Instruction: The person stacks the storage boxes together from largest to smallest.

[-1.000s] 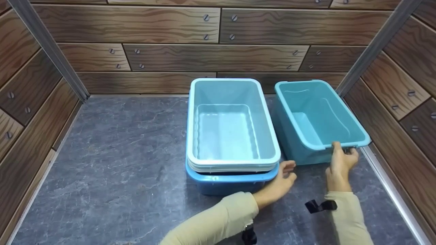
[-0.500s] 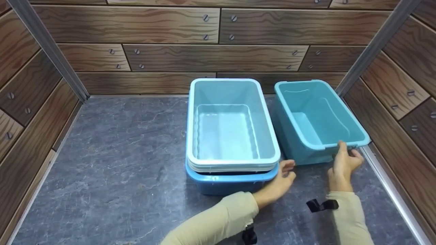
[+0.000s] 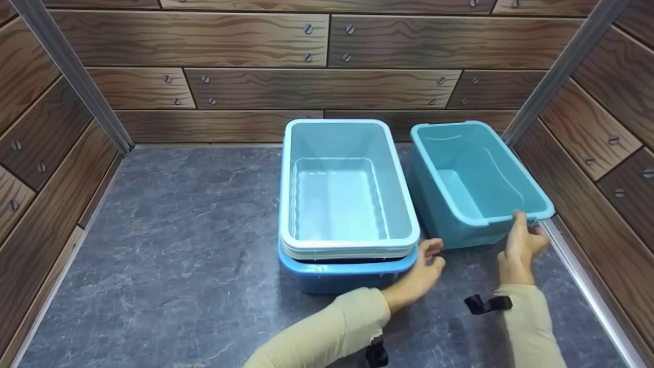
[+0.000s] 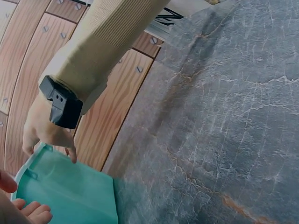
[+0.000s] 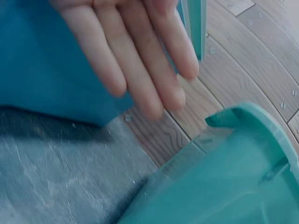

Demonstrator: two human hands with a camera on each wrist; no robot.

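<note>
A teal plastic bin (image 3: 434, 209) stands at the right on the grey floor. My right hand (image 3: 521, 245) pinches its near rim, thumb on top and fingers below; in the left wrist view this hand (image 4: 49, 128) is at the teal bin (image 4: 70, 191). My left hand (image 3: 421, 268) has loosely bent fingers and is beside the near right corner of a blue bin (image 3: 342, 278). Light-blue bins (image 3: 352, 245) are nested in the blue bin. A hand (image 5: 135, 60) shows straight fingers between the bins in the right wrist view; I cannot tell which hand it is.
Wood-patterned walls (image 3: 255, 41) enclose the back and both sides. A metal strip (image 3: 587, 291) runs along the right floor edge. Grey marbled floor (image 3: 179, 245) extends to the left of the stack. Black straps (image 3: 488, 305) are on the sleeves.
My right hand has slid a little to the right along the near rim of the teal bin. The left hand and the bins stay almost where they were.
</note>
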